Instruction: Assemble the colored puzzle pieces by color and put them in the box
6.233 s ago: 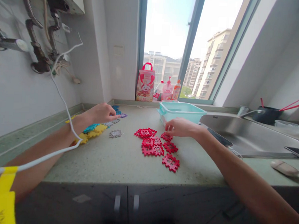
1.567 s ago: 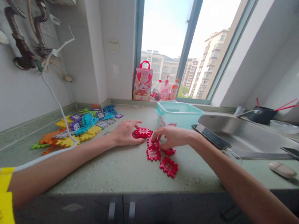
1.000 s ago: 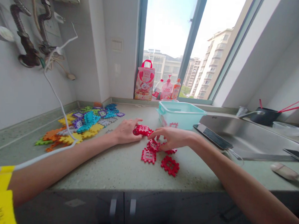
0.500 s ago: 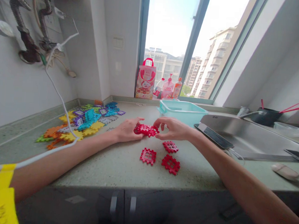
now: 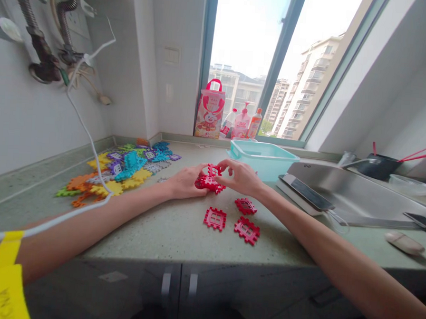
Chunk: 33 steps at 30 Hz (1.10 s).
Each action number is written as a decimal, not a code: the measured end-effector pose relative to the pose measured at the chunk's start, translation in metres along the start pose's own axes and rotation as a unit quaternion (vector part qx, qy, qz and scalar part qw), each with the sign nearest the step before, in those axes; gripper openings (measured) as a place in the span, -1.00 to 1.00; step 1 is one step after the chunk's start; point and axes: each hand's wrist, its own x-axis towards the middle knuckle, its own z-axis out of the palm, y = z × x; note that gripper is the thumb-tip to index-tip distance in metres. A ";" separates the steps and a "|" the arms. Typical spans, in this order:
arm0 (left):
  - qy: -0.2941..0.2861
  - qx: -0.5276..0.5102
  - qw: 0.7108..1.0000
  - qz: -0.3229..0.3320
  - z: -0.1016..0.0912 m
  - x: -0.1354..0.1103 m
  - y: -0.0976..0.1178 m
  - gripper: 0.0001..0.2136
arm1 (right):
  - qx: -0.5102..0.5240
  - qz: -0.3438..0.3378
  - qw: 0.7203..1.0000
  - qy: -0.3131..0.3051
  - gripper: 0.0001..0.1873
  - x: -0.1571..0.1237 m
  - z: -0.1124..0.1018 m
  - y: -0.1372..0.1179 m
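Observation:
Both my hands meet over a small cluster of red toothed plastic tiles [image 5: 209,181] on the green counter [image 5: 166,228]. My left hand [image 5: 185,181] grips the flat part of the cluster from the left. My right hand [image 5: 241,177] pinches a red tile that stands upright on it. Three loose red tiles lie nearer to me: one [image 5: 215,218] in front, one [image 5: 247,230] to its right and one [image 5: 246,205] behind.
A pile of mixed coloured tiles [image 5: 115,171] lies at the left by the wall. A teal plastic tub [image 5: 265,158] stands behind my hands. A steel sink [image 5: 350,193] is at the right. Bottles and a pink bag [image 5: 210,109] stand on the sill. A white cable [image 5: 89,138] hangs across the left.
My right hand picked a red tile from the loose group and brought it to the cluster under my left hand, now upright on it. Three loose tiles stay on the counter.

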 end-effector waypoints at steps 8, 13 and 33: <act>-0.017 0.001 1.000 -0.013 -0.001 -0.002 0.001 -0.08 | 0.003 -0.012 0.996 -0.092 -0.62 0.001 -0.013 -0.003; -0.014 0.013 1.000 -0.022 -0.003 -0.002 0.001 -0.08 | 0.050 0.046 0.939 -0.336 -0.41 -0.009 -0.059 0.011; -0.021 -0.023 0.999 -0.017 -0.001 0.002 -0.001 -0.06 | 0.127 -0.071 0.979 -0.140 -0.61 -0.010 -0.038 -0.003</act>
